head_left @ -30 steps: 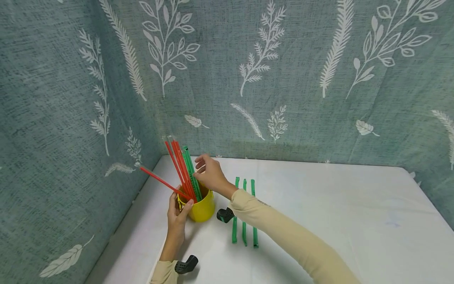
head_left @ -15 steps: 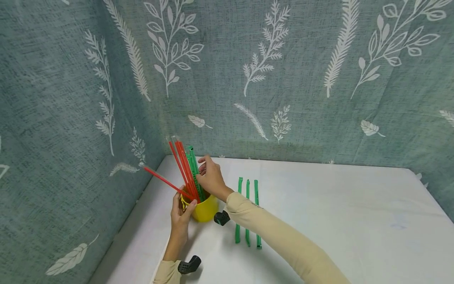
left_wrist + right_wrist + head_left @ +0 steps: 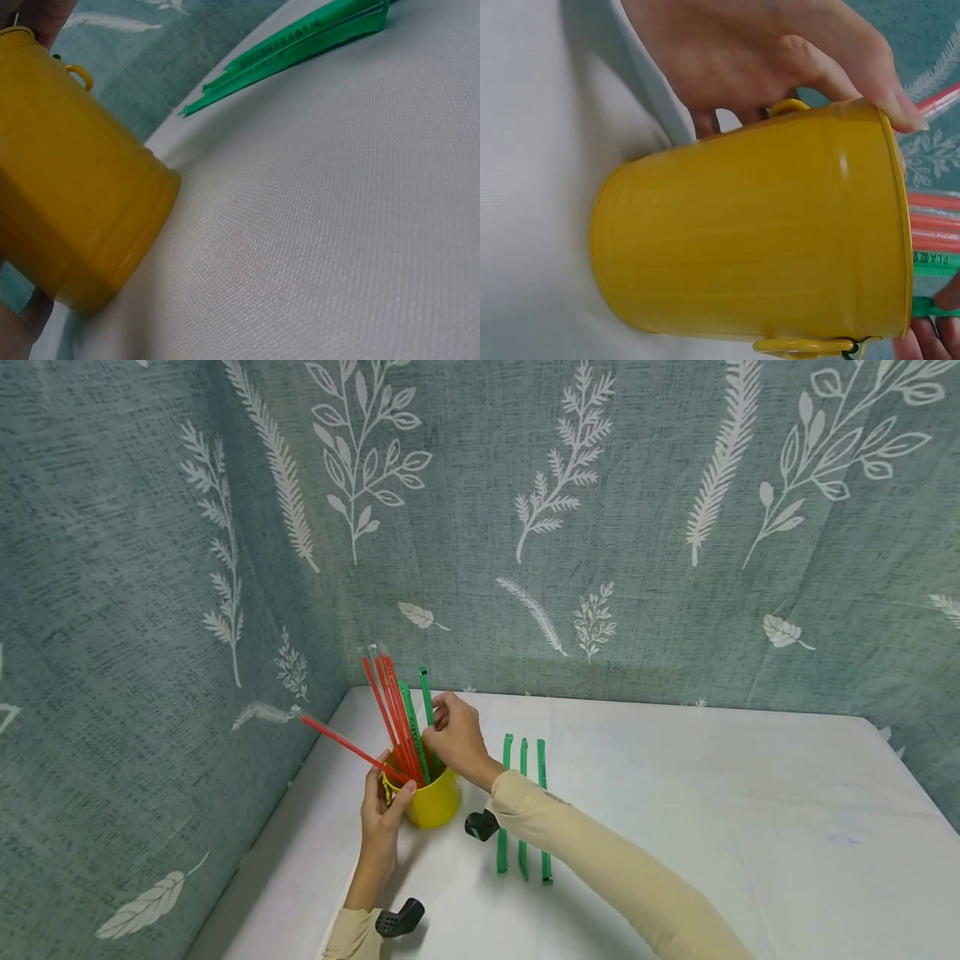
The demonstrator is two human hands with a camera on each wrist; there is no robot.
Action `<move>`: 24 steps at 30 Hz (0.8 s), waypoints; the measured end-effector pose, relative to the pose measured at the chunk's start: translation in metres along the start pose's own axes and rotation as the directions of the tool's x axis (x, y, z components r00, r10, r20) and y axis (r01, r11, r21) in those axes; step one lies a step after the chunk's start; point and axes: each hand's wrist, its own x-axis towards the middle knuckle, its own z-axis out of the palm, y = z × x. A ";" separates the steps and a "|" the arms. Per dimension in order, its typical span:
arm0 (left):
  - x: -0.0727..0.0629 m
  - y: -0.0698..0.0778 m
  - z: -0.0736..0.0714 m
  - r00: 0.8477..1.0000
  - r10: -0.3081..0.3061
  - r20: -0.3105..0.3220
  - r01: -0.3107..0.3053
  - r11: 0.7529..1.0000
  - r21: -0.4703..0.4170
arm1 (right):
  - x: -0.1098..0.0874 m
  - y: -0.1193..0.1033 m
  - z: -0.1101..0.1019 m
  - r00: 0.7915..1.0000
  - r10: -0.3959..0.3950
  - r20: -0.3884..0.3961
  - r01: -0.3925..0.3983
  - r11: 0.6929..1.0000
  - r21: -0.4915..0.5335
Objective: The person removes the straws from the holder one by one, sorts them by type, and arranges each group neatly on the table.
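Gripping the bucket (image 3: 437,803) with the left hand (image 3: 382,820), thumb at the rim, fingers round the side; probably bracing it against tipping or sliding. Standing upright on the tabletop (image 3: 712,793), near the left edge. Pinching one green straw (image 3: 426,689) in the right hand (image 3: 459,737), just above the rim (lower end hidden by the bucket). Held slightly apart from its neighbours, likely for a clean hold on that one alone. Beside it in the bucket, more green (image 3: 415,735) (count unclear), then red straws (image 3: 396,718) bunched together, propped by the rim. Slanting far over to the left, past the thumb, a lone red straw (image 3: 337,739), perhaps for want of support. Lying on the tabletop, right of the bucket, three green straws (image 3: 522,857), apart and roughly parallel, middles hidden by the right sleeve (image 3: 600,852); seemingly spaced to stay distinct.
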 end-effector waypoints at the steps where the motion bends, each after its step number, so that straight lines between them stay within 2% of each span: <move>1: 0.000 0.000 0.000 1.000 0.005 0.000 -0.005 1.000 -0.003 | -0.001 0.001 0.000 1.000 -0.010 -0.010 0.010 1.000 0.005; 7: -0.001 -0.001 0.000 1.000 0.016 0.005 -0.016 1.000 0.012 | -0.006 0.003 -0.003 0.996 -0.044 -0.076 0.047 0.998 0.036; 16: 0.001 -0.002 -0.001 1.000 0.009 0.003 -0.009 1.000 0.025 | -0.008 -0.007 -0.013 0.988 -0.066 -0.139 0.078 0.993 0.086; 24: 0.000 0.000 0.000 1.000 0.008 -0.003 -0.008 1.000 0.018 | -0.013 -0.010 -0.017 0.986 -0.093 -0.139 0.109 0.987 0.114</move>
